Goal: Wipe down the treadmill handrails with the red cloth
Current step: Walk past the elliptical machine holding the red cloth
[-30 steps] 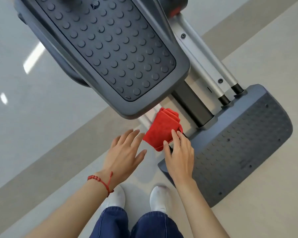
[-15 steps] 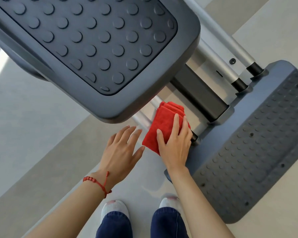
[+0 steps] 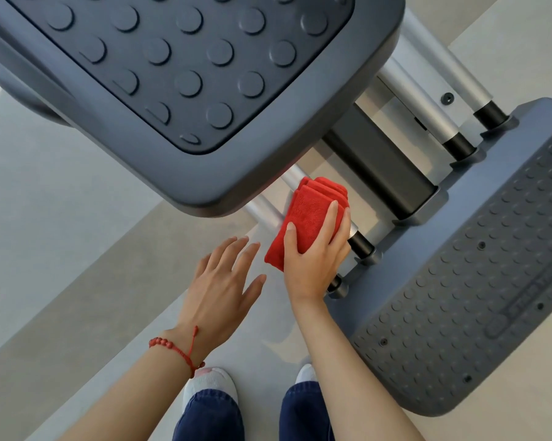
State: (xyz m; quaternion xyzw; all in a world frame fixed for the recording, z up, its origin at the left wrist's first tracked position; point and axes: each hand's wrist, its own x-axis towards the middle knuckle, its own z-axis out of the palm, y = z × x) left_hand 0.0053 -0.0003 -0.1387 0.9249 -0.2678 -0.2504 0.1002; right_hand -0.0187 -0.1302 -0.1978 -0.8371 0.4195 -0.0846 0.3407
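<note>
A folded red cloth [image 3: 309, 214] lies over a silver metal rail [image 3: 265, 211] that runs out from under a big grey studded footplate [image 3: 179, 68]. My right hand [image 3: 312, 259] grips the cloth from its near side, thumb on the left edge and fingers over the top. Left of the cloth, my left hand [image 3: 226, 281] hovers with fingers spread, holding nothing and apart from the cloth. A red bead bracelet sits on that wrist.
A second grey studded footplate [image 3: 478, 281] lies low at the right, with silver rails and black end caps [image 3: 459, 144] above it. A black end cap [image 3: 362, 245] sits just right of the cloth. My white shoes [image 3: 211, 383] stand on grey floor below.
My right hand has gone from touching the cloth's near edge to closing over it on the rail. The view has drawn closer to the machine. The left hand stays spread beside it.
</note>
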